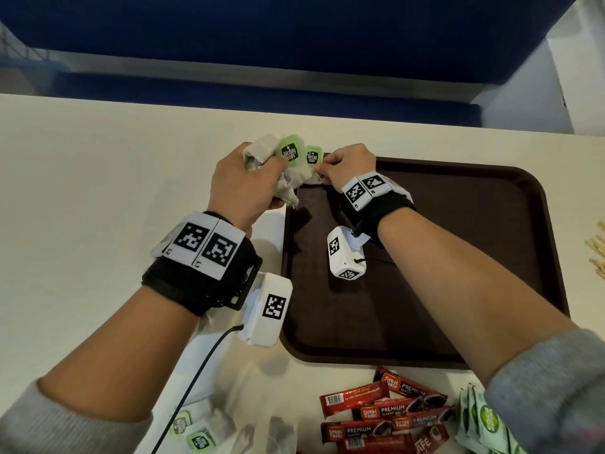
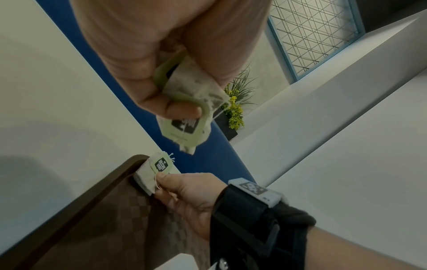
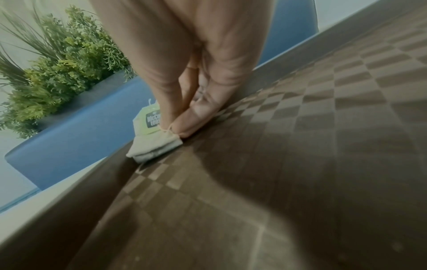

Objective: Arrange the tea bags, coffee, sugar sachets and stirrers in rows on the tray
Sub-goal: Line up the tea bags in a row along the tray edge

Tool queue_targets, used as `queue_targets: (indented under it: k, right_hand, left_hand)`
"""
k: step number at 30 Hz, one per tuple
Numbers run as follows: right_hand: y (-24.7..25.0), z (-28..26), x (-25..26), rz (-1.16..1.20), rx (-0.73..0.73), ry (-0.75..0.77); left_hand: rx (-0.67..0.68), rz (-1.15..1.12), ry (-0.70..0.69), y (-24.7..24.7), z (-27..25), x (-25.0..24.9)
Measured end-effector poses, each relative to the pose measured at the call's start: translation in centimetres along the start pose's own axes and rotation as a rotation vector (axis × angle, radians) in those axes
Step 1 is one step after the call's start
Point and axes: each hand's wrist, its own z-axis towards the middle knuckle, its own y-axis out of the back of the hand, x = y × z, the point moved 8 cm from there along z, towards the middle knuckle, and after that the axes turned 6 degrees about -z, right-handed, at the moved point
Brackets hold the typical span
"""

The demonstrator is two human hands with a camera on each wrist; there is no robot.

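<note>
- Currently, left hand (image 1: 244, 185) clutches a bunch of tea bags (image 1: 288, 172) off the tray's (image 1: 491, 198) ten o'clock corner.
- Right hand (image 1: 348, 165) pinches one tea bag (image 3: 154, 146) against that corner's rim.

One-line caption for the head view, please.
Left hand grips a bunch of tea bags while right hand sets one tea bag at the brown tray's far-left corner.

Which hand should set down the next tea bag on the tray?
Right. The right hand is already at the tray's far-left corner, placing one tea bag. The left hand is full, gripping the spare tea bags, so it likely just feeds them over.
</note>
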Motion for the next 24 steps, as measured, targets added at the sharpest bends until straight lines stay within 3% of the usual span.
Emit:
queue_targets:
  k: [16,24]
  right_hand:
    - [0.5,-0.8,-0.2,0.017,0.013,0.043]
    - [2.6,-2.8,1.1,0.083,-0.008,0.162]
  left_hand:
    - [0.016,-0.006,0.022,-0.4,-0.3,0.7]
    - [0.027,-0.002,0.038,-1.0,-0.8,0.8]
